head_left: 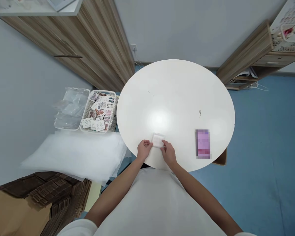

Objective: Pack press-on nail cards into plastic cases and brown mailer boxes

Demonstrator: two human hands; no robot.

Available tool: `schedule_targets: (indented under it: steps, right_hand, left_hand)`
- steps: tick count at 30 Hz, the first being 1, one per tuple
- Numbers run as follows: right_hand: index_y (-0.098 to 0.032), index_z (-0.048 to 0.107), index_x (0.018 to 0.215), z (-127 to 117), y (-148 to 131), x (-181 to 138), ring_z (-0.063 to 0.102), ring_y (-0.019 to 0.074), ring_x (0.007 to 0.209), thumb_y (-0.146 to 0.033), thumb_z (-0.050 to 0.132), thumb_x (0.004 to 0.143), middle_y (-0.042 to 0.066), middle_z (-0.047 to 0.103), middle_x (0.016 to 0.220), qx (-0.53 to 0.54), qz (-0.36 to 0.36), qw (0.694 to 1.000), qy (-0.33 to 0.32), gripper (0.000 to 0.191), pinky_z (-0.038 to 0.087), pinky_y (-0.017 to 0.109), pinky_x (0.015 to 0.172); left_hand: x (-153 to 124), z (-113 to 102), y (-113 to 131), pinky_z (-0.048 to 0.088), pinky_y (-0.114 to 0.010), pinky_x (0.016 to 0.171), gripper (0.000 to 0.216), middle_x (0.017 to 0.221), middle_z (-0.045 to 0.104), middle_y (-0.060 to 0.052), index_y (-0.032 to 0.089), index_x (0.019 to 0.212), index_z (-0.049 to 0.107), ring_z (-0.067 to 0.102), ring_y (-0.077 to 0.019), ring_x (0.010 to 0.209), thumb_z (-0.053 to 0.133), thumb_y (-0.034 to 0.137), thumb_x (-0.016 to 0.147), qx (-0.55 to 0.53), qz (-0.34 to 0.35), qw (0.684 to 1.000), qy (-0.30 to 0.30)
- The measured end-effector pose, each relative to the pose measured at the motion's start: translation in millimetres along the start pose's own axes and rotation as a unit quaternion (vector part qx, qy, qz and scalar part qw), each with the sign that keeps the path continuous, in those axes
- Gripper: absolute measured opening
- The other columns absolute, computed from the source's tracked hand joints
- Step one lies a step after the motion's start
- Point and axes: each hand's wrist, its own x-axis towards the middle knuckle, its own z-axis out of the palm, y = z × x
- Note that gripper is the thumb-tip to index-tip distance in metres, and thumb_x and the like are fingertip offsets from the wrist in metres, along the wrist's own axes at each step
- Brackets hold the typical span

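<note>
See-through square: in the head view, the see-through square (158, 140) lies between the two hands at the near edge of the white surface (174, 85), probably kept close so the arms needn't stretch. Pouch or case? Can't tell, too small.
Left hand: the left hand (144, 149) has thumb and fingertips drawn together, looks like it's pinching the lower left corner.
Right hand: the right hand (168, 152) pinches the opposite edge, thumb nearer the body, fingers further up. My guess: a grip on each side keeps the thing from twisting.
Blurred rectangle: the pixelated purple rectangle (203, 144) sits right of the right hand, touching neither hand. Maybe parked there so it's out of the way, no idea what it is tbh.
Basket: well left of the left hand, a white basket (112, 122) holds cards (99, 105) with little coloured pieces, seemingly to stop them sliding about.
Clear bags: further left, clear bags (72, 106) in another container, likely kept separate for easy grabbing.
White sheets: left of the left arm, white sheets (78, 152) lie flat, presumably to avoid creases.
</note>
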Motion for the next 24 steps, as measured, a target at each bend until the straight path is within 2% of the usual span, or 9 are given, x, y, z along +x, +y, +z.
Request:
schedule_targets:
  steps: [4,8,12,17,21,24]
  right_hand:
    - [-0.023,0.047,0.114,12,-16,18,0.057,0.0177,0.071,-0.020,0.042,0.078,0.005,0.057,0.090,0.024,0.010,1.000,-0.003,0.036,0.051,0.037,0.066]
    - [-0.023,0.052,0.106,34,-45,47,0.058,0.0183,0.076,-0.024,0.043,0.078,0.006,0.058,0.094,0.026,0.012,1.000,-0.009,0.030,0.051,0.037,0.069]
    - [-0.022,0.051,0.108,68,-80,84,0.057,0.0189,0.084,-0.024,0.040,0.080,0.007,0.058,0.100,0.002,-0.016,1.000,-0.026,0.030,0.050,0.037,0.074]
    - [-0.022,0.048,0.115,110,-119,127,0.055,0.0174,0.088,-0.022,0.041,0.080,0.007,0.055,0.105,0.018,-0.050,0.997,-0.051,0.036,0.049,0.035,0.078]
    - [-0.022,0.044,0.120,128,-139,150,0.054,0.0164,0.091,-0.019,0.040,0.080,0.007,0.053,0.106,0.008,-0.065,0.996,-0.065,0.040,0.048,0.033,0.081]
    - [-0.022,0.043,0.121,132,-145,157,0.053,0.0169,0.093,-0.018,0.039,0.080,0.007,0.052,0.106,-0.007,-0.071,0.995,-0.065,0.041,0.048,0.035,0.082]
  left_hand:
    - [11,-18,9,0.051,-0.031,0.068,0.023,0.085,0.064,-0.004,0.018,0.083,0.056,0.061,-0.0141,0.070,0.057,0.038,0.071,0.032,0.026,0.999,0.013]
    - [32,-51,16,0.051,-0.032,0.069,0.016,0.083,0.063,-0.004,0.018,0.081,0.058,0.061,-0.0158,0.075,0.052,0.033,0.076,0.060,0.069,0.995,0.025]
    - [63,-94,18,0.052,-0.032,0.074,0.019,0.094,0.060,-0.007,0.017,0.091,0.058,0.060,-0.0159,0.080,0.050,0.027,0.077,0.072,0.124,0.987,0.067]
    - [100,-138,17,0.051,-0.028,0.076,0.034,0.115,0.048,-0.010,0.017,0.112,0.049,0.054,-0.0170,0.097,0.045,0.027,0.081,0.079,0.164,0.980,0.077]
    - [116,-152,19,0.043,-0.036,0.091,0.045,0.129,0.037,-0.011,0.019,0.123,0.039,0.039,-0.0230,0.118,0.046,0.029,0.080,0.134,0.179,0.971,0.088]
    - [120,-154,20,0.035,-0.041,0.099,0.050,0.133,0.032,-0.012,0.018,0.126,0.034,0.031,-0.0250,0.124,0.048,0.028,0.078,0.157,0.189,0.965,0.091]
